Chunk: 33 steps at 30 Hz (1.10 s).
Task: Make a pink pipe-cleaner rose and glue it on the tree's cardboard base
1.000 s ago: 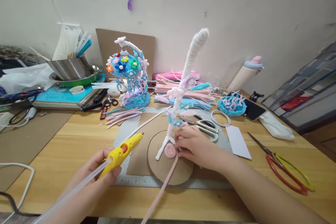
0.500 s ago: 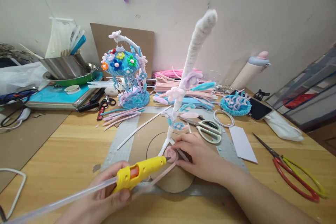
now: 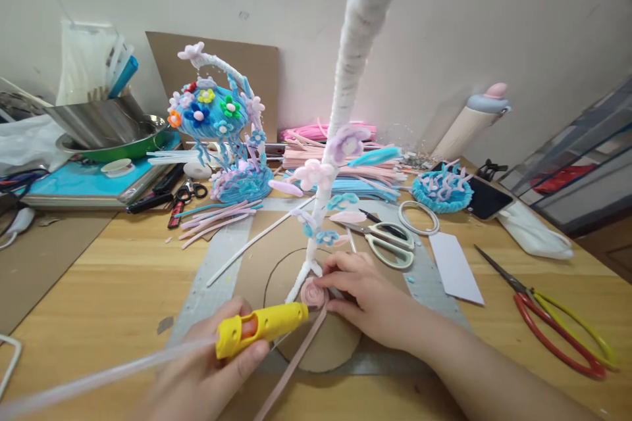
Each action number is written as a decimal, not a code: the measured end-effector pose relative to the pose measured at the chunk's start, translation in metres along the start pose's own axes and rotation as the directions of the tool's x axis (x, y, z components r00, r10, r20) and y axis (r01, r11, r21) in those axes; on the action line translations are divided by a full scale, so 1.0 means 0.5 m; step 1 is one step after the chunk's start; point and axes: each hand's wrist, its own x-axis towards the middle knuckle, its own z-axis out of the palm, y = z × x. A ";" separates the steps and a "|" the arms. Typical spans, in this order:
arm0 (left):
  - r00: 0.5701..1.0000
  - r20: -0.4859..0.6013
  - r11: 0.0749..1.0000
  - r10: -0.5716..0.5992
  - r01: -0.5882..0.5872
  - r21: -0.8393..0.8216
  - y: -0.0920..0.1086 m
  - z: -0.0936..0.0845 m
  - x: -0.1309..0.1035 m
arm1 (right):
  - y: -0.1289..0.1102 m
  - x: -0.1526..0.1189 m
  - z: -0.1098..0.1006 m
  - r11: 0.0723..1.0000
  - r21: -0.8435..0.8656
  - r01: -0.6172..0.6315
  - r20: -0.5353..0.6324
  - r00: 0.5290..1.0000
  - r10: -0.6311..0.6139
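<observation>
My left hand (image 3: pixel 217 358) is closed around a yellow hot glue gun (image 3: pixel 261 329), and a long clear glue stick (image 3: pixel 123 368) juts from its back. The nozzle is close to a pink coil of pipe cleaner (image 3: pixel 313 292) at the foot of the stem. With thumb and fingers my right hand (image 3: pixel 363 299) pinches this coil at its right side. A loose pink pipe cleaner strand (image 3: pixel 296 358) trails from it towards me. The white wrapped stem (image 3: pixel 340 92) stands upright on a cardboard base (image 3: pixel 328 345), bearing pastel flowers and leaves.
Green-handled scissors (image 3: pixel 390 243) lie behind my right hand, and large red-and-yellow-handled scissors (image 3: pixel 553 316) to the far right. A decorated blue lamp-like piece (image 3: pixel 217 118) stands back left. Pipe cleaner bundles (image 3: pixel 345 161) line the wall. A metal bowl (image 3: pixel 103 122) is at left.
The view has shifted, and the stem appears closer and higher. The loose pink strand now hangs free of my left hand. Both hands keep their holds.
</observation>
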 end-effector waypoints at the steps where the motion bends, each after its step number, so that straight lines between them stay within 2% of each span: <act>1: 1.000 0.017 0.999 0.024 -0.025 0.030 0.002 0.001 0.002 | 0.000 0.000 0.000 1.000 0.004 0.001 0.001 1.000 -0.001; 7: 0.995 0.046 0.984 0.088 -0.094 0.148 0.001 0.003 0.011 | -0.001 -0.002 -0.004 1.000 -0.003 -0.005 0.003 1.000 0.005; 21: 0.993 0.115 0.960 0.010 -0.042 0.277 0.031 0.033 0.016 | -0.002 -0.002 -0.005 1.000 0.012 0.002 -0.004 1.000 -0.002; 25: 0.985 0.143 0.931 0.092 -0.136 0.338 0.029 0.036 0.025 | 0.000 -0.002 -0.003 1.000 0.011 0.003 -0.008 1.000 -0.003; 28: 0.968 0.202 0.923 0.148 -0.208 0.325 0.027 0.039 0.030 | 0.001 -0.002 -0.002 1.000 0.001 0.007 -0.008 1.000 -0.007; 33: 0.984 0.141 0.932 0.110 -0.151 0.329 0.025 0.052 0.017 | 0.002 -0.001 -0.002 1.000 0.010 0.015 -0.016 1.000 -0.015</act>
